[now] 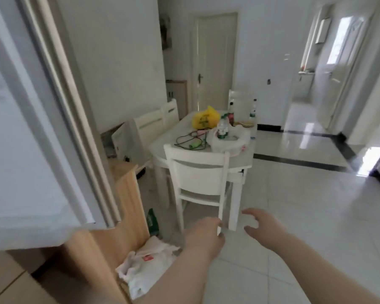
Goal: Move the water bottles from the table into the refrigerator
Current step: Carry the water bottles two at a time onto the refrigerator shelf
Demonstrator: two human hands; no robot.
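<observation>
You are reaching toward mid-frame with both hands empty, left hand loosely curled, right hand spread open. Bottles are standing on the table at center; the fridge door is hanging open at left, so carrying remains.

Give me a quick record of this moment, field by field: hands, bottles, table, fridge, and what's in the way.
left hand: empty, fingers loosely curled
right hand: empty, open
bottles: green-label water bottle upright in a white bag; another at the table's far end
table: also yellow bag, cables
refrigerator door: open, at left
obstacle: white chair between hands and table
</observation>
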